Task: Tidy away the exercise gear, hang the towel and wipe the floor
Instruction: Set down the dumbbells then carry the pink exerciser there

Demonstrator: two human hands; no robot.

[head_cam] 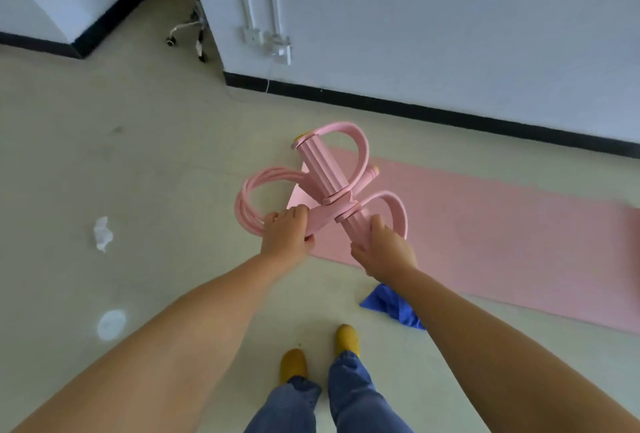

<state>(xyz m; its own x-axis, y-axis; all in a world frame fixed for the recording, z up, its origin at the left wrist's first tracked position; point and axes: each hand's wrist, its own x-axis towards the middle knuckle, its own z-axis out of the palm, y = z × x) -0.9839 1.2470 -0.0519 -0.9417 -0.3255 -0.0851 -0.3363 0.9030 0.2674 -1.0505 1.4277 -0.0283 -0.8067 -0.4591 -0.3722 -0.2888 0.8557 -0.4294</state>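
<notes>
Both hands grip pink pedal puller: left hand on tubes, right hand on handle. Mat unrolled, blue towel on floor, tissue & spill left; early stage.

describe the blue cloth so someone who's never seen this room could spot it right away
Start at the long pink mat lying on the floor along the white wall. The blue cloth is crumpled on the floor at the mat's near edge, just under the person's right forearm. It is the only blue thing on the floor.

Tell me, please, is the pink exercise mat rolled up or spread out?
Spread out: the pink mat lies flat on the floor along the wall.
</notes>
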